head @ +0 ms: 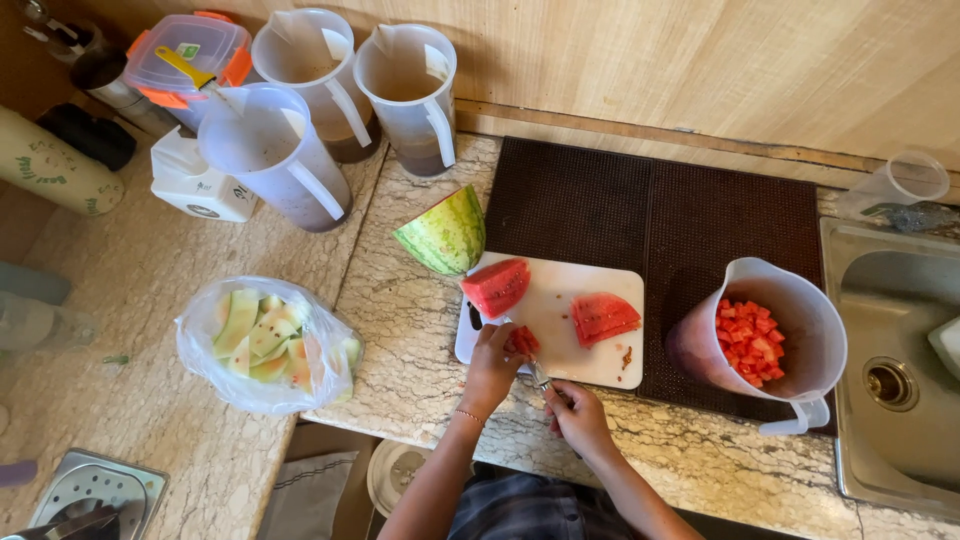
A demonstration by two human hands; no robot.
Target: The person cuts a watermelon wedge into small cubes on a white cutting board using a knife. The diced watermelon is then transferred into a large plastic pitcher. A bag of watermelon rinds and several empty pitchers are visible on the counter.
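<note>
Both hands work at the near edge of a white plastic cutting board (590, 330): the left hand (490, 368) pinches a small red watermelon piece (522, 341), and the right hand (578, 420) is closed around a knife (541, 377) whose blade meets that piece. Two larger peeled red watermelon chunks (604, 317) lie on the board, with a clear plastic pitcher of red cubes (762, 343) just right.
</note>
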